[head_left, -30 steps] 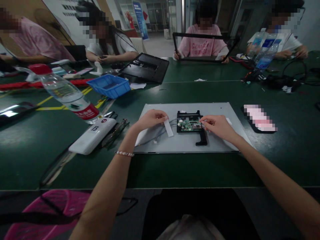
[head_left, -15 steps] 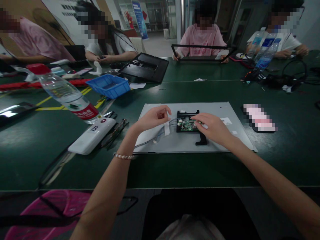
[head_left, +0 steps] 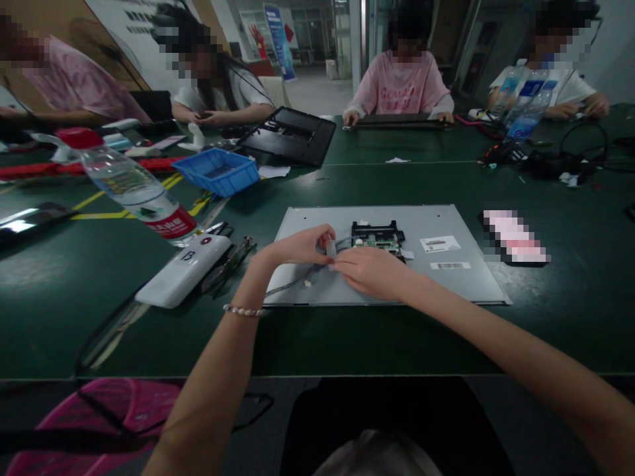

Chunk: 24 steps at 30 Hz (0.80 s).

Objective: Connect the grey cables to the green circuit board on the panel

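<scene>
R hand (head_left: 373,270) had moved from the PCB (head_left: 380,244) to the translucent tape strip (head_left: 331,248) over the metal panel (head_left: 421,284). L hand (head_left: 301,244) seemingly pinched it; R grip hidden, can't tell. Tape looked light, limp, prob. sticky: ends best to hold.

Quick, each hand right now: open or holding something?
Left hand: fingers curled at the white strip; grip unclear.
Right hand: fingertips at the strip's lower end; grip unclear.

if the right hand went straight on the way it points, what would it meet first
Most likely the pale strip, which the right hand seems to touch; then perhaps the left hand, just beyond, though depth is hard to judge.
</scene>
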{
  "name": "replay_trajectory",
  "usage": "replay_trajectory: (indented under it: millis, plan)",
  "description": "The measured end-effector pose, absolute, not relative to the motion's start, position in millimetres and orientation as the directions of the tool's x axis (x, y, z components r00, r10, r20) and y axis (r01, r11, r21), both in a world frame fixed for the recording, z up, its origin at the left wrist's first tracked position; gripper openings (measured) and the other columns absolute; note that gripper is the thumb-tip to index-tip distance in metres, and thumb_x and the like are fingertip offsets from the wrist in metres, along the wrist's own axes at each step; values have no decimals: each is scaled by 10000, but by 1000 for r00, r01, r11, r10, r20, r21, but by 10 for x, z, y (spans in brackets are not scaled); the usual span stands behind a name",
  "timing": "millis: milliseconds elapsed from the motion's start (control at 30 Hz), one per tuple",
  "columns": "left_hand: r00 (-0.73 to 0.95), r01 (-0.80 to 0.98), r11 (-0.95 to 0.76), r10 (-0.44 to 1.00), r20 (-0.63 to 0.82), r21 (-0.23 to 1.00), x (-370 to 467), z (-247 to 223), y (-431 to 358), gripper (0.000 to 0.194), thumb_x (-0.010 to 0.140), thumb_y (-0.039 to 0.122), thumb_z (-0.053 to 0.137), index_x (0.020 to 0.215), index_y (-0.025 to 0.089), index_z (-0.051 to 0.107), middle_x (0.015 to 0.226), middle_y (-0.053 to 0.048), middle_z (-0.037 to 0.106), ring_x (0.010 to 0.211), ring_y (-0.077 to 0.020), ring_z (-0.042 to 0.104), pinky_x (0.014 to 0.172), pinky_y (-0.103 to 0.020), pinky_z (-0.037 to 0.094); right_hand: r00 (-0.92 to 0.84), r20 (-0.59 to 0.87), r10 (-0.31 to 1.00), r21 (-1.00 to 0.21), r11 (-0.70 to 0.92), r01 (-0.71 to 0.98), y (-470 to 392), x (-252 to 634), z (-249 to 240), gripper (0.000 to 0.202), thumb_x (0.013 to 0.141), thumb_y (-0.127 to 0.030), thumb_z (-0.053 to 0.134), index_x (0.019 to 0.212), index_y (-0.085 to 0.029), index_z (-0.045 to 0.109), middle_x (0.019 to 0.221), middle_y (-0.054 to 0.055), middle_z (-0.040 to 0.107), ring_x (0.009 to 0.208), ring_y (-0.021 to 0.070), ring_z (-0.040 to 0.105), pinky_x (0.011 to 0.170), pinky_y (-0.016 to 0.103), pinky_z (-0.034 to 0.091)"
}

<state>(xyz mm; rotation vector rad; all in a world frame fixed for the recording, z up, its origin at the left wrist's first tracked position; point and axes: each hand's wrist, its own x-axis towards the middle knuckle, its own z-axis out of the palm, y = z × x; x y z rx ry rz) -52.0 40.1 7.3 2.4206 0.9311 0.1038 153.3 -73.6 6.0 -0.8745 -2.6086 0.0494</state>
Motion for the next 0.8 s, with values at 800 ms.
replay_trajectory:
  millis: [800]
  plan:
    - [777,567,-628,623,-93,534,-532,77,464,309,741,318,577,1012,169,580,818,-31,598,731,-152,557,669,-255,420,-719,351,600,-80,785,615,-738,1365,-127,256,921,-115,381,1062,-92,594,1053,139,657,978,203,575,899,349,409]
